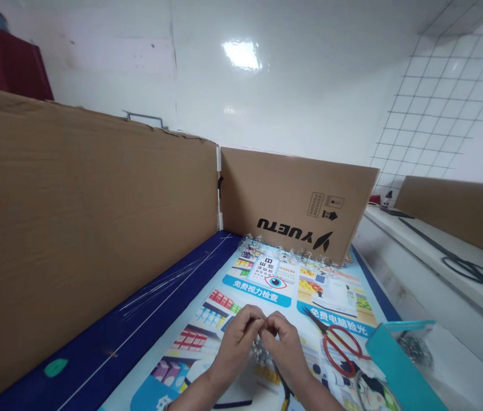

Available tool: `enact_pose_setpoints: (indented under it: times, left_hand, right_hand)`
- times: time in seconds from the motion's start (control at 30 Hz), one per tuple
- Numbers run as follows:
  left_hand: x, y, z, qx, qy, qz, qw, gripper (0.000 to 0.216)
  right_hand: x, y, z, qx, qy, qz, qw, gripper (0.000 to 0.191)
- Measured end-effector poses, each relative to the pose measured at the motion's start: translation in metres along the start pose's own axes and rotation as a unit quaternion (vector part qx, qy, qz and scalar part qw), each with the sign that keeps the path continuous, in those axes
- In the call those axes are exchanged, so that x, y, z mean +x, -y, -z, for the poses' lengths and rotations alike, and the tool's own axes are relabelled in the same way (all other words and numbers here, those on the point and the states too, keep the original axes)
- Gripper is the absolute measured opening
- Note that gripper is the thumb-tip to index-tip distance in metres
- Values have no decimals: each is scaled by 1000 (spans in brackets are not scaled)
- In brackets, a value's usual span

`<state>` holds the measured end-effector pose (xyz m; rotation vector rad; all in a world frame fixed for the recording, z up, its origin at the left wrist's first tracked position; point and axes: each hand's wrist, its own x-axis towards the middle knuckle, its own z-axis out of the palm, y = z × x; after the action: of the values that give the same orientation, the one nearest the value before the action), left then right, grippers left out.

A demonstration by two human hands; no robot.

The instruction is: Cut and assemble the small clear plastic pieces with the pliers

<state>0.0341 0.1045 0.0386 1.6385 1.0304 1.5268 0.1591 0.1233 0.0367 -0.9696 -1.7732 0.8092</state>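
Observation:
My left hand (pixel 241 337) and my right hand (pixel 284 345) meet over the printed mat, fingertips pinched together. Whatever lies between the fingers is too small or hidden to name. Just below them shows a small bunch of shiny silvery pieces (pixel 261 354), partly covered by the hands. A tool with a black and yellow handle (pixel 285 393) lies partly under my right wrist. Right of my right hand rest red-handled scissors (pixel 341 349), their dark blades pointing up and left.
A teal box (pixel 402 365) holding tangled thin wire (pixel 415 349) stands at the right. Shiny clear and silvery bits (pixel 284 251) line the far edge, before a cardboard panel (pixel 293 200). Another cardboard panel (pixel 96 211) walls the left. Black-handled scissors (pixel 468 265) lie on the white side counter (pixel 421 245).

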Motion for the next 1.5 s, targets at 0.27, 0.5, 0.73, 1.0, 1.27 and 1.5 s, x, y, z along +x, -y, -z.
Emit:
enact_pose_setpoints:
  times: [0.27, 0.5, 0.73, 1.0, 1.27, 1.5]
  left_hand:
    - [-3, 2, -3, 2, 8, -15, 1000, 13]
    - [-4, 1, -4, -29, -17, 68, 997, 15]
    - [-6, -5, -3, -12, -24, 49, 998, 17]
    - [-12, -16, -5, 7, -26, -30, 999, 12]
    - [-16, -13, -11, 23, 51, -30, 998, 15]
    - [-23, -19, -15, 52, 109, -70, 990, 13]
  right_hand:
    - [0, -4, -2, -15, -28, -9, 999, 19]
    - [-3, -11, -7, -19, -26, -5, 999, 17]
    - [-3, -16, -7, -6, -20, 9, 1000, 15]
    - [-4, -10, -3, 7, -9, 29, 999, 14]
    - [-9, -13, -4, 1, -15, 48, 999, 23]
    - [-8, -14, 3, -22, -25, 70, 997, 15]
